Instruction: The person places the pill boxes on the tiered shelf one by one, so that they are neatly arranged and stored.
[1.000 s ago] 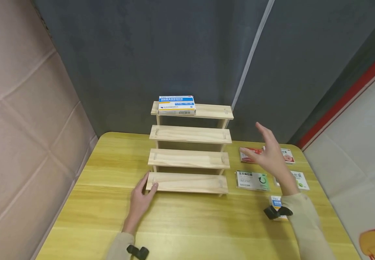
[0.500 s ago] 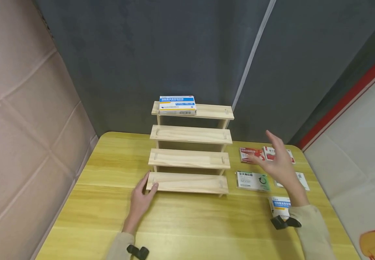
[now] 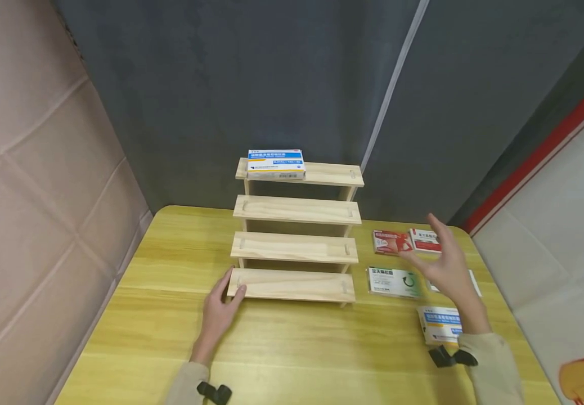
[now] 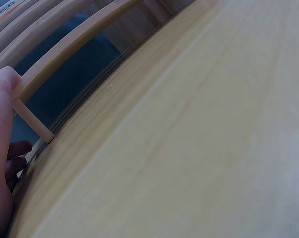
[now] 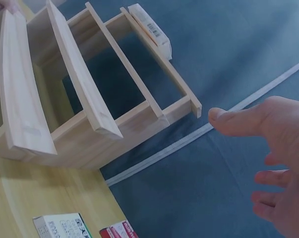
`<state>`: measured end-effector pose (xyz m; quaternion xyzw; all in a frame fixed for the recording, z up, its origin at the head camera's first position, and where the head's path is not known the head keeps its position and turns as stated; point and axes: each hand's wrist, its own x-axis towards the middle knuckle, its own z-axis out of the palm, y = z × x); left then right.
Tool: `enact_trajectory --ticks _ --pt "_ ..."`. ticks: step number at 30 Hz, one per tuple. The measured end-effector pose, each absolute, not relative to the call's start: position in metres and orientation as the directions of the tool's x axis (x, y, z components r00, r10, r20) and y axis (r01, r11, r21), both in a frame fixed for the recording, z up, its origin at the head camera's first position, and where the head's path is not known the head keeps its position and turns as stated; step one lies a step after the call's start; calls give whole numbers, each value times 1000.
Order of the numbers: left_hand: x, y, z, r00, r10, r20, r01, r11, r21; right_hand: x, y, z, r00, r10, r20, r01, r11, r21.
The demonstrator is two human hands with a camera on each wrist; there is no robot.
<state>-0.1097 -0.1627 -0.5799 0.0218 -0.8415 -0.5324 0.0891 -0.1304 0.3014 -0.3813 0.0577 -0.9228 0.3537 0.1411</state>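
A stepped wooden rack (image 3: 292, 284) stands on the table. My left hand (image 3: 219, 312) holds the left end of its lowest step, thumb at the front edge and the other fingers beside the end. In the left wrist view the thumb (image 4: 9, 78) lies against the step. On the left of the top step lies a blue-and-white medicine box (image 3: 275, 164). My right hand (image 3: 446, 270) hangs over the boxes at the right, thumb and fingers spread, holding nothing. Below it are a red medicine box (image 3: 390, 242), a red-and-white one (image 3: 425, 239) and a green-and-white one (image 3: 393, 282).
A second blue-and-white box (image 3: 440, 325) lies near my right wrist, and a white box (image 3: 476, 281) is partly hidden behind the hand. A dark panel (image 3: 221, 84) rises behind the yellow wooden table (image 3: 160, 298). Pale walls flank both sides.
My right hand has moved right and toward me, away from the rack, uncovering more of the red boxes and the lower blue-and-white box. My left hand has stayed at the rack.
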Motion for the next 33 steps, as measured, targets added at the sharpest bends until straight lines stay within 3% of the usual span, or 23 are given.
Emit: enact_trajectory --ticks 33 --pt "-110 -161 -579 -979 -146 144 69 428 901 -109 344 -414 -986 34 161 -77 771 -632"
